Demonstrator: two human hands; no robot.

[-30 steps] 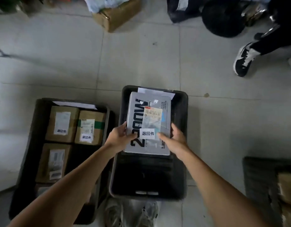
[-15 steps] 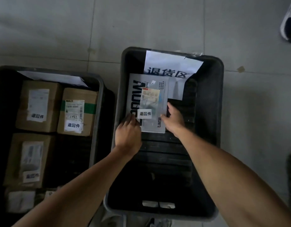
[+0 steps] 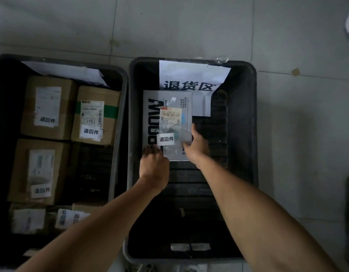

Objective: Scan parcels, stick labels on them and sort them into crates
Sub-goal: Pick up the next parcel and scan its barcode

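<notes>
Now, left to right: the left crate holds labelled boxes; the grey parcel has come down onto the right crate floor. Left hand rests at its corner, right hand pinches its edge; release is due.

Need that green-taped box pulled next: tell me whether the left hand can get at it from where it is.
Probably yes. The green-taped box lies uncovered in the left crate, just across the rim from the left hand.

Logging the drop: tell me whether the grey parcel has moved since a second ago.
Yes. The grey parcel has gone down into the right crate, toward its far end under the paper sign.
</notes>
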